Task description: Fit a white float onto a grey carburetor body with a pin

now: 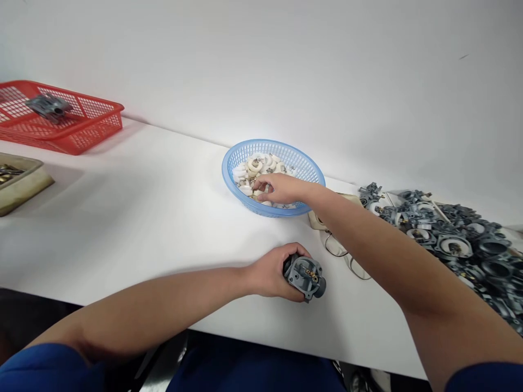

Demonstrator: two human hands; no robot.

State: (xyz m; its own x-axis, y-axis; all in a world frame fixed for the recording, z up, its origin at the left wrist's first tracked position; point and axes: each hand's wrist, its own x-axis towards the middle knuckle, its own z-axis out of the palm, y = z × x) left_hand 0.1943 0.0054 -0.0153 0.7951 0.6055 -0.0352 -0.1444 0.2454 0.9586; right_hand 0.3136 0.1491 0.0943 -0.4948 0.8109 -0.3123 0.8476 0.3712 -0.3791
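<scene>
My left hand is wrapped round a grey metal carburetor, low over the front of the table. The carburetor's open underside, with small brass parts inside, faces up. My right hand reaches into a blue plastic basket. Its fingers are curled in a pinch among white ring-shaped floats, some with small metal pieces. The fingertips touch these parts, but what lies between them is hidden.
Many carburetors lie heaped on the right. Glasses rest beneath my right forearm, near a partly hidden beige container. Left stand a red basket holding a carburetor and a beige tray with brass-coloured pieces.
</scene>
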